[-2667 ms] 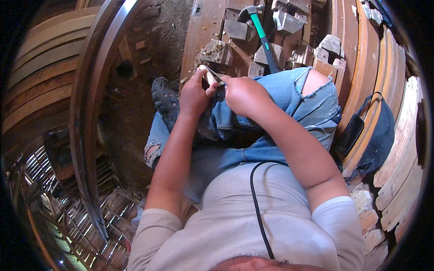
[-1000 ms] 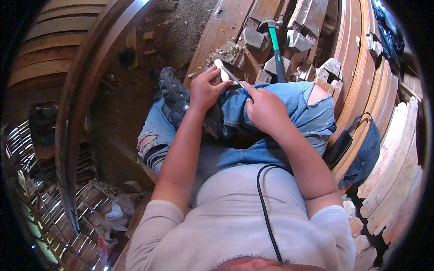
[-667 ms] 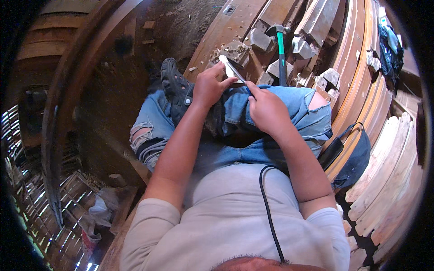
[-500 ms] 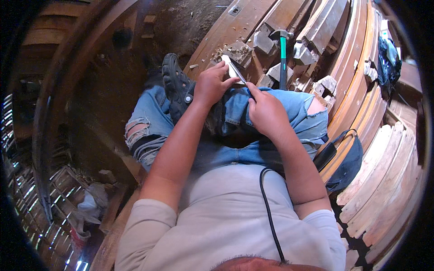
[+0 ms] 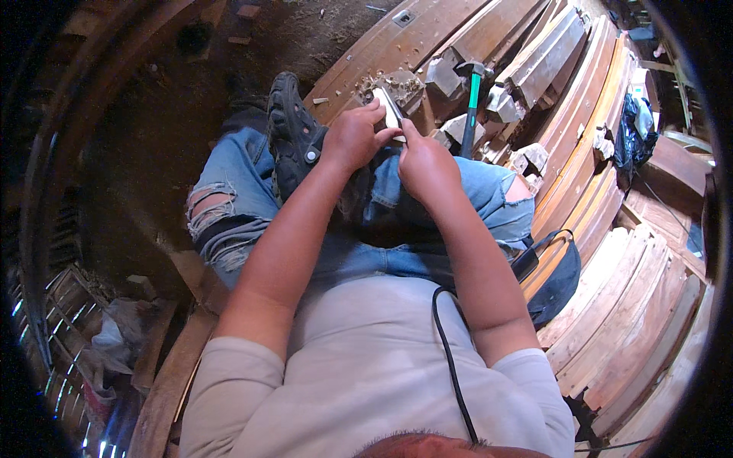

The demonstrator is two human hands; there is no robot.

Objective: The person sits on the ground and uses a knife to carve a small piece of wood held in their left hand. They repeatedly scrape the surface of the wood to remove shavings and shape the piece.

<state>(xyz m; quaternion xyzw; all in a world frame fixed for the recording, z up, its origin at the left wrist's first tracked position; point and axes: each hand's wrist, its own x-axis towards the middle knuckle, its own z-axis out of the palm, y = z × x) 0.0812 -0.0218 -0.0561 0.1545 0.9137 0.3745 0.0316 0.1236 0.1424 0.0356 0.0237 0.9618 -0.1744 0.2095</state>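
Observation:
My left hand (image 5: 353, 137) is closed around a small, pale piece of wood (image 5: 391, 120), with the thumb and fingers at its near side. In my right hand (image 5: 429, 162) is a knife (image 5: 392, 105); its handle is hidden in the fist. The narrow metal blade lies along the right side of the pale piece, touching or very close to it. Both hands are together above my bent legs. Just beyond them, wood shavings (image 5: 382, 81) lie on a wooden block (image 5: 408, 90).
A hammer (image 5: 472, 107) with a green and black handle leans by my right knee. Long timber beams (image 5: 569, 149) and rough blocks (image 5: 504, 104) fill the right side. A dark cap (image 5: 557, 286) lies near my right arm, beside pale planks (image 5: 611, 298). My black clog (image 5: 294, 137) is near my left hand.
My right hand has moved forward and a little left, pushing the knife further along the pale wood. My left hand keeps its hold. The whole view has shifted slightly.

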